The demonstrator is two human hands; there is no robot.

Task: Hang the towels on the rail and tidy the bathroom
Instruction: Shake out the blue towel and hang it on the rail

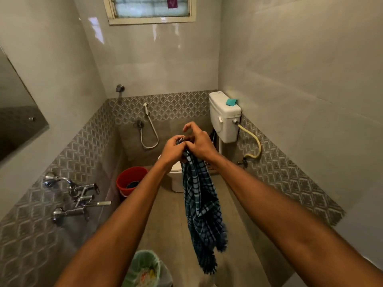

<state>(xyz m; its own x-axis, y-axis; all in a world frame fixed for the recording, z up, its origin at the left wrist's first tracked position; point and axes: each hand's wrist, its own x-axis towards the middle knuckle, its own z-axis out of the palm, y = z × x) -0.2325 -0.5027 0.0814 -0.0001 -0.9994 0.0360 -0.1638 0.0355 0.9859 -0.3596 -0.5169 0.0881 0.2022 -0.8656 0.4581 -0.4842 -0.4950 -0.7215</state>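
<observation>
A blue and black checked towel (pixel 202 206) hangs bunched and long from both my hands, held out in front of me above the floor. My left hand (pixel 172 151) grips its top edge from the left. My right hand (pixel 200 142) pinches the same top edge from the right, with the forefinger and thumb raised. The two hands touch each other. No towel rail shows in this view.
A toilet (pixel 176 179) and its white cistern (pixel 224 119) with a teal cloth (pixel 231 102) stand ahead. A red bucket (pixel 129 181) sits left of the toilet. Taps (pixel 78 195) jut from the left wall. A lined bin (pixel 146 268) stands near my feet.
</observation>
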